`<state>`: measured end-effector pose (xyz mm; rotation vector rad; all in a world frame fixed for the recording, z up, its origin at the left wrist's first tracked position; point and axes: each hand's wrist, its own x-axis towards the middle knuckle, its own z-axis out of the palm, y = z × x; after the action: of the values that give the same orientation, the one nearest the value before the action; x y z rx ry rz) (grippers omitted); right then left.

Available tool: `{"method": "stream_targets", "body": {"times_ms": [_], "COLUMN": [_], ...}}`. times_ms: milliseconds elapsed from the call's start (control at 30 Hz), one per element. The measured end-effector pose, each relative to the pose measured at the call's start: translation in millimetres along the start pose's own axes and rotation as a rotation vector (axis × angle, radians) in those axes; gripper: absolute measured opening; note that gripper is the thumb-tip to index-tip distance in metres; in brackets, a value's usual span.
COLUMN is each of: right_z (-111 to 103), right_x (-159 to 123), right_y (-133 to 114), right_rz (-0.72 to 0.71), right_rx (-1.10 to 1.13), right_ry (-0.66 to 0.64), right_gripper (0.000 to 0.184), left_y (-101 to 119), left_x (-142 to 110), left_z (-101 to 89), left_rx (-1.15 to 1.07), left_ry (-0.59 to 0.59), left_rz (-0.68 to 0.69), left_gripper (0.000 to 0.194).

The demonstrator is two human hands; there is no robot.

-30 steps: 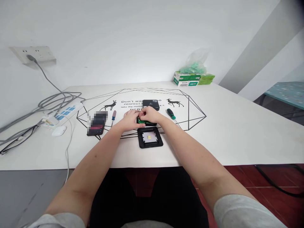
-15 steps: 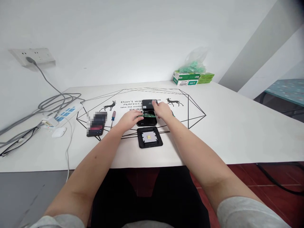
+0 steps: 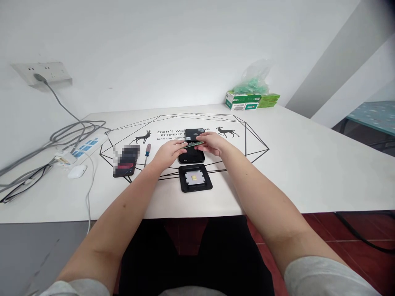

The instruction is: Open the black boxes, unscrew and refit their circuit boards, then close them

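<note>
A small green circuit board [image 3: 193, 144] is pinched at its left end by my left hand [image 3: 170, 153] and at its right end by my right hand [image 3: 214, 144]. Right below it on the table lies an open black plastic case [image 3: 193, 156], its inside facing up. Beyond the board sits a flat black box-shaped part [image 3: 194, 133] with a small white label, partly covered by my right fingers. Nearest to me lies a square black cover [image 3: 195, 189] with a pale panel and a yellow patch in its middle.
Left of my left hand lie a screwdriver [image 3: 147, 153] and a phone [image 3: 126, 161] with a blurred screen. A power strip [image 3: 89, 147], cables, a white mouse-like object [image 3: 77, 172] and glasses [image 3: 26, 183] are farther left. Green-and-white boxes [image 3: 242, 100] stand by the wall.
My right hand has moved from the flat black part down to the right end of the circuit board. The board is now lifted and tilted over the black case.
</note>
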<state>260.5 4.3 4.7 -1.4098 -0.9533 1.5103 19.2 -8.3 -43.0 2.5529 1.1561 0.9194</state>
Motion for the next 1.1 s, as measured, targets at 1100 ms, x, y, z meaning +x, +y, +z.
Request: {"method": "stream_targets", "body": {"times_ms": [1100], "right_z": [-73.3], "right_x": [44.4], "right_y": [0.5], "right_rz": [-0.161], "right_rx": [-0.586], "right_ry": [0.4], "right_gripper": [0.019], "left_y": [19.3], "left_x": [-6.4], "left_z": [-12.5], "left_rx": [0.091], "left_ry": [-0.354], "left_rz": [-0.262], "left_gripper": [0.062]}}
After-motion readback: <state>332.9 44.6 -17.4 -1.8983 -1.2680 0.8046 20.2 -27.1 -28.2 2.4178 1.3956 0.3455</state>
